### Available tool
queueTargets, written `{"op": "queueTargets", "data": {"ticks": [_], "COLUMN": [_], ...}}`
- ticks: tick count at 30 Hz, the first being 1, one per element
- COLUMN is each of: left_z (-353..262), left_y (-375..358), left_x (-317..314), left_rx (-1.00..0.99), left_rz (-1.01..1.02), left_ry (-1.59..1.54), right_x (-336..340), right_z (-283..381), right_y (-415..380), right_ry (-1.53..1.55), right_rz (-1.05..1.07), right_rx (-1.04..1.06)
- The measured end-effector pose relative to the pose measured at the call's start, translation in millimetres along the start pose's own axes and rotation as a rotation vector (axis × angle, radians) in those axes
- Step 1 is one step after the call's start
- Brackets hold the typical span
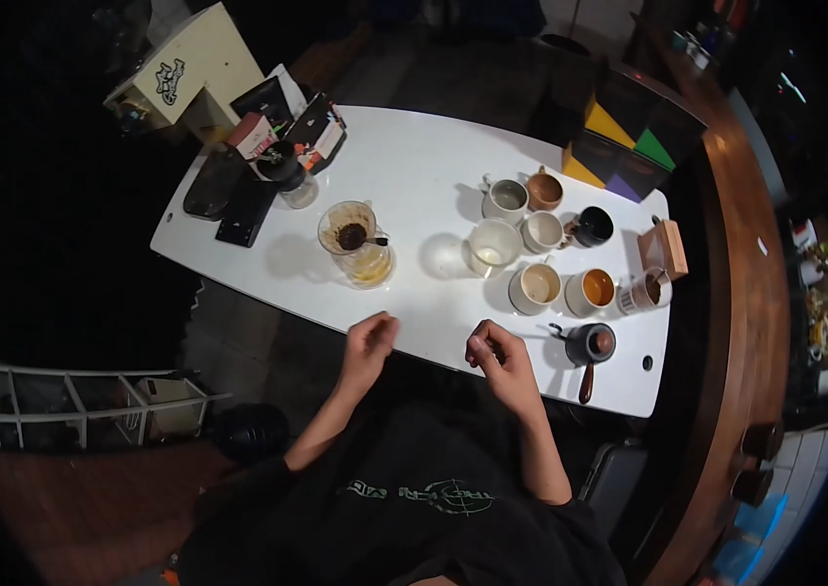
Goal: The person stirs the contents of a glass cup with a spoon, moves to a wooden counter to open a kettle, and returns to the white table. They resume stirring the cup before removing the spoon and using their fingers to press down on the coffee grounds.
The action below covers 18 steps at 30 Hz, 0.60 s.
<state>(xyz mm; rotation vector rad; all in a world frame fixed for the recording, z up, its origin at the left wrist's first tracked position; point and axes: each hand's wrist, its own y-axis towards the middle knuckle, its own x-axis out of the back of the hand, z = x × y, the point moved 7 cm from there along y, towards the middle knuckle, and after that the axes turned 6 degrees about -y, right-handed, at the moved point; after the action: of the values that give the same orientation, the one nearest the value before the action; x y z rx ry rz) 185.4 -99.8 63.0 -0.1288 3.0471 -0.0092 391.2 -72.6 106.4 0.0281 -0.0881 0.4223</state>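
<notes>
Over the front edge of the white table, my left hand [372, 340] has its fingers curled together, with nothing visible in them. My right hand [497, 354] is at the same edge, further right, fingers bent inward in a loose fist; whether anything is inside is hidden. Nearest my left hand stands a glass server [370, 269] with yellowish liquid. On it sits a dripper with a paper filter [336, 234] holding dark coffee grounds [351, 236]. Beyond my right hand is a clear glass vessel [493, 246]. A dark pot with a wooden handle [590, 344] stands to its right.
Several cups, among them a white one [535, 287] and an orange-lined one [591, 290], stand on the table's [404, 156] right half. A wooden block [665, 250] is at the right edge. A jar [295, 186], black tray [246, 212] and boxes occupy the left back.
</notes>
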Motion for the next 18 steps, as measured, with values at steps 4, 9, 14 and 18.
{"op": "queueTargets", "data": {"ticks": [4, 9, 14, 18], "left_z": [-21, -36, -48, -37], "left_y": [-3, 9, 53, 98], "left_x": [45, 93, 123, 141], "left_rx": [-0.189, -0.33, -0.488, -0.437], "left_rz": [-0.285, -0.438, -0.313, -0.157], "left_ry": [-0.032, 0.008, 0.097, 0.13], "right_x": [-9, -34, -58, -76], "right_z": [0, -3, -22, -11], "right_y": [23, 52, 89, 114], "right_ry": [0.005, 0.063, 0.033, -0.168], "right_rz": [0.078, 0.12, 0.028, -0.113], "right_rx": [-0.002, -0.004, -0.002, 0.052]}}
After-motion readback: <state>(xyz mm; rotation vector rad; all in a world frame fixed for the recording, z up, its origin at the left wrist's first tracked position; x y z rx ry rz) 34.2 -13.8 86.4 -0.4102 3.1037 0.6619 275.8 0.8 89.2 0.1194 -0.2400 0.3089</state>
